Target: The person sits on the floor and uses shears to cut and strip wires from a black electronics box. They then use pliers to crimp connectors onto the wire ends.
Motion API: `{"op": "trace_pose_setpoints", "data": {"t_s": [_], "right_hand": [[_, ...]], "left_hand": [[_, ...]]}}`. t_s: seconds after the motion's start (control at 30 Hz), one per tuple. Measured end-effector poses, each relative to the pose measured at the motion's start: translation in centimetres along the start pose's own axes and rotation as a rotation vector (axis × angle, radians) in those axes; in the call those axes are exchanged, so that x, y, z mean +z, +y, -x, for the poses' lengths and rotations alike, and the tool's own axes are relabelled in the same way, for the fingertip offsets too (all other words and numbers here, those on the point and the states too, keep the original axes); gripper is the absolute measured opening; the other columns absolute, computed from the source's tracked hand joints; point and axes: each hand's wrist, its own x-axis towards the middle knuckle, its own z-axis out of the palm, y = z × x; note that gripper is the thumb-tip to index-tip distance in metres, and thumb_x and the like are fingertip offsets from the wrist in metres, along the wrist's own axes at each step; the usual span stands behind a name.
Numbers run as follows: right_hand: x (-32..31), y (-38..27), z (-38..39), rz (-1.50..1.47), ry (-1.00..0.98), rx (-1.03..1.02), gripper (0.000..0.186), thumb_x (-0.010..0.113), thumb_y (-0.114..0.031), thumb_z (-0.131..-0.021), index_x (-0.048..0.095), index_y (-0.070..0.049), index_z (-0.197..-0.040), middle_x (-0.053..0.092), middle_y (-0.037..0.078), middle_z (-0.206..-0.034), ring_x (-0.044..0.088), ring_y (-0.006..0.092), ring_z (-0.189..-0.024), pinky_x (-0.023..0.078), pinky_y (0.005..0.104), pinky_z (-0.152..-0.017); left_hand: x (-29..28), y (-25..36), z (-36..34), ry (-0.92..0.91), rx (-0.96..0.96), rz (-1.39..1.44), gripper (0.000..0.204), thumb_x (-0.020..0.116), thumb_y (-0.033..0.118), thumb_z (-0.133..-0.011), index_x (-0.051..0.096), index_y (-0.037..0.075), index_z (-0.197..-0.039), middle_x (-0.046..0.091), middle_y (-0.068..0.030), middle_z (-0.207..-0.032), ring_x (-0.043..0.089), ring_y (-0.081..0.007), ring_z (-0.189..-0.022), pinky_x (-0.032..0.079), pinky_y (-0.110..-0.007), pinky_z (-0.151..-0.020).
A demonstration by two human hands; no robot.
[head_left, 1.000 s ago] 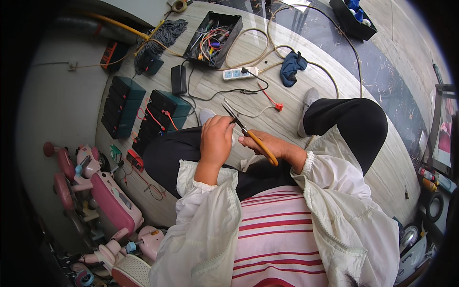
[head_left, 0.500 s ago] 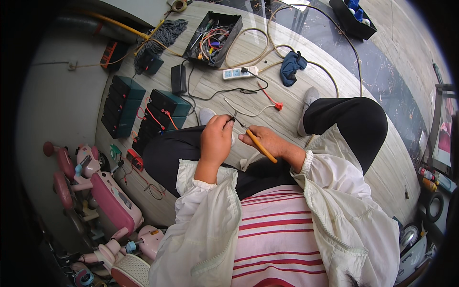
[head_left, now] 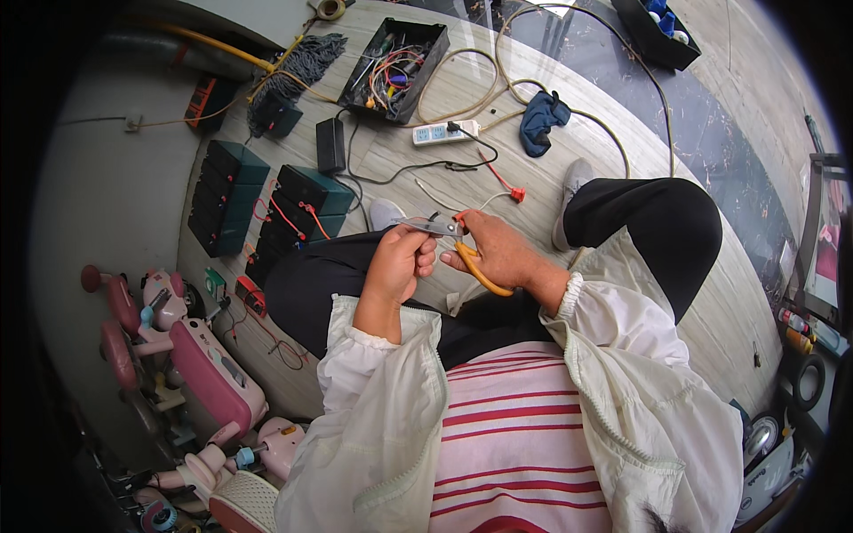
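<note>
My right hand (head_left: 502,252) is closed round the orange handles of a pair of scissors (head_left: 433,227). Their grey blades point left and lie across the top of my left hand (head_left: 393,266), whose fingers are curled shut. A small dark piece (head_left: 434,216) shows at the blades, by my left fingertips; its kind is too small to tell, and so is how far it sits in my grip. Both hands are close together above my lap. Beyond them on the floor lies a pale cable with a red plug (head_left: 517,194).
Dark batteries (head_left: 306,197) with red leads stand left, near a black adapter (head_left: 330,147). Ahead are a white power strip (head_left: 444,133), a black bin of wires (head_left: 395,71), a blue cloth (head_left: 543,123) and a looped hose (head_left: 498,71). Pink ride-on toys (head_left: 213,373) crowd the lower left.
The scissors have turned from edge-on to flat, with their blades now pointing left over my left hand. My right hand has shifted up the handles, and my left hand has lowered slightly.
</note>
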Motion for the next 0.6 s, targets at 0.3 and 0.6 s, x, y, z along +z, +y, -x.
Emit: {"op": "trace_pose_setpoints", "data": {"t_s": [0.3,0.6], "right_hand": [[-0.3,0.3,-0.1,-0.012,0.070,-0.132,0.063,0.070,-0.051,-0.074,0.053,0.001,-0.106,0.058,0.021,-0.101,0.056,0.0374,-0.096,0.045,0.0414,-0.082],[-1.8,-0.6,-0.1,-0.079,-0.071,-0.158,0.060,0.070,-0.049,-0.075,0.054,-0.001,-0.107,0.059,0.018,-0.098,0.056,0.0377,-0.092,0.045,0.0413,-0.079]], "left_hand": [[-0.6,1.7,0.9,-0.104,-0.151,0.042,0.017,0.044,0.013,-0.093,0.055,0.002,-0.088,0.036,0.0053,-0.062,0.028,0.0001,-0.045,0.021,-0.015,-0.038],[-1.5,2.6,1.4,-0.235,-0.217,0.070,0.022,0.044,0.012,-0.093,0.057,-0.005,-0.093,0.034,0.0055,-0.059,0.026,-0.0003,-0.043,0.021,-0.016,-0.037]]}}
